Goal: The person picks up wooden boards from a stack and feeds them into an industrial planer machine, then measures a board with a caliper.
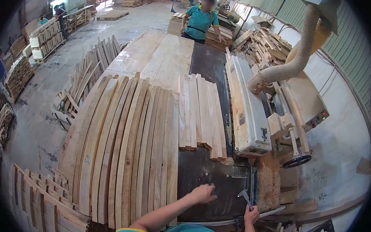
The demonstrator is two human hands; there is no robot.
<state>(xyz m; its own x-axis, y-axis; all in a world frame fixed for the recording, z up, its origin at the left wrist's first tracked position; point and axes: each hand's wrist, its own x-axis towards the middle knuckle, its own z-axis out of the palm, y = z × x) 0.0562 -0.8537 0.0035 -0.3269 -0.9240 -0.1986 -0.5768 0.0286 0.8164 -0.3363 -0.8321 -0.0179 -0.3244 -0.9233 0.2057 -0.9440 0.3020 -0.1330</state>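
My right hand (251,215) is closed around a metal caliper (246,198), whose jaws point up over the machine table's near right edge. Above the dark metal table (196,168) is my left hand (203,193), fingers loosely bent and a little apart, with nothing visible in it. Left of that hand, long wooden strips (124,153) lie side by side in a wide row. Shorter pale strips (200,113) rest farther up the table, beside the white machine housing (250,108).
A ribbed dust hose (303,46) runs down to the machine, with a black handwheel (297,161) below. Sawdust (268,183) covers the right side. A co-worker (201,20) stands at the table's far end. Stacked wood (52,211) sits at the lower left.
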